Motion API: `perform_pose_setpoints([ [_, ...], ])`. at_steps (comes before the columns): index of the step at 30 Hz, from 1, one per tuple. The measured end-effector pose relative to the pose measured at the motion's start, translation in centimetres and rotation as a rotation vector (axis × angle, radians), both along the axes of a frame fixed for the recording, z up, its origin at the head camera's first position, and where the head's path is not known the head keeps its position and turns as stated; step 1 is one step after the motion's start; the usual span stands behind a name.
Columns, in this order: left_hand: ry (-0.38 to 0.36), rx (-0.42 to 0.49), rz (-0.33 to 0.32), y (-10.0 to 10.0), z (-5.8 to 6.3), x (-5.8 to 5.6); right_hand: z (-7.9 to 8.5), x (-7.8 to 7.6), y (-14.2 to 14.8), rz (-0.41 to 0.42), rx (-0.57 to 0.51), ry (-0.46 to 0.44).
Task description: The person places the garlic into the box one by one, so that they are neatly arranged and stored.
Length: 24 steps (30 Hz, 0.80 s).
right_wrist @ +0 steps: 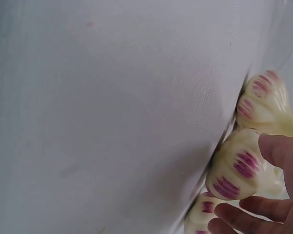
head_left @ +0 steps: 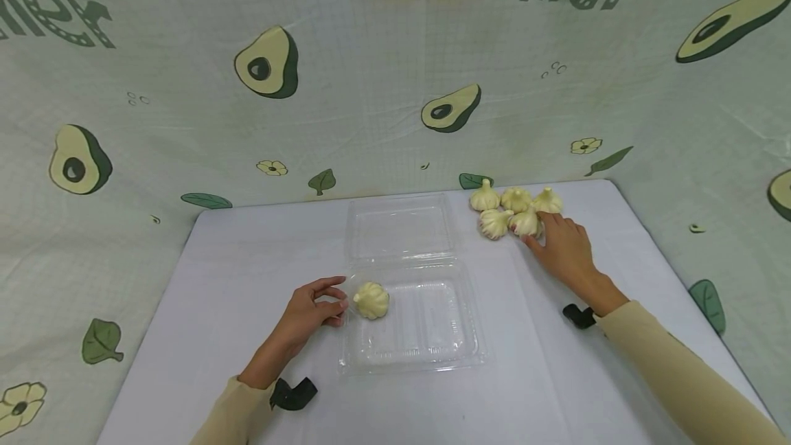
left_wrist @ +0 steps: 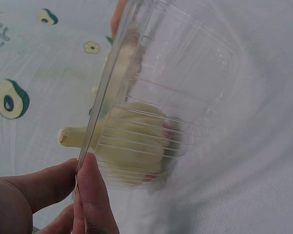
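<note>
A clear plastic clamshell box (head_left: pixel 426 321) lies with its lid (head_left: pixel 400 229) folded back. My left hand (head_left: pixel 316 306) pinches the left rim of its base between thumb and fingers, as the left wrist view shows up close. Inside, by that same wall, sits one garlic bulb (head_left: pixel 371 301). At the back right, my right hand (head_left: pixel 564 246) has its thumb and fingers around a garlic bulb (right_wrist: pixel 234 168) with purple streaks, the front right one of a cluster. Right beside it are another front bulb (head_left: pixel 494 223) and several more behind.
A white cloth covers the table (head_left: pixel 259 246). Behind it hangs a pale curtain (head_left: pixel 371 88) printed with avocados and leaves. Black straps (head_left: pixel 294 395) show at both wrists.
</note>
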<state>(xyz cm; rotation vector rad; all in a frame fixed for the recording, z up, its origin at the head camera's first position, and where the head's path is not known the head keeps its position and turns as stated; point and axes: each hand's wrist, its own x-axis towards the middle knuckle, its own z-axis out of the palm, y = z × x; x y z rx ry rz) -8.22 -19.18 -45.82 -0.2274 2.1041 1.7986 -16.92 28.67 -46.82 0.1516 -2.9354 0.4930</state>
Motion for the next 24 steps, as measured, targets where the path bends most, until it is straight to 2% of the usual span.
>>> perform_pose_setpoints([
  [11, 0.0, -0.002, 0.004, 0.02, 0.13, 0.11, -0.24, -0.81, -0.04, -0.012, -0.013, -0.017],
  [24, 0.005, 0.003, -0.001, -0.03, 0.17, 0.14, -0.29, -0.89, 0.0, 0.011, -0.042, -0.015],
])
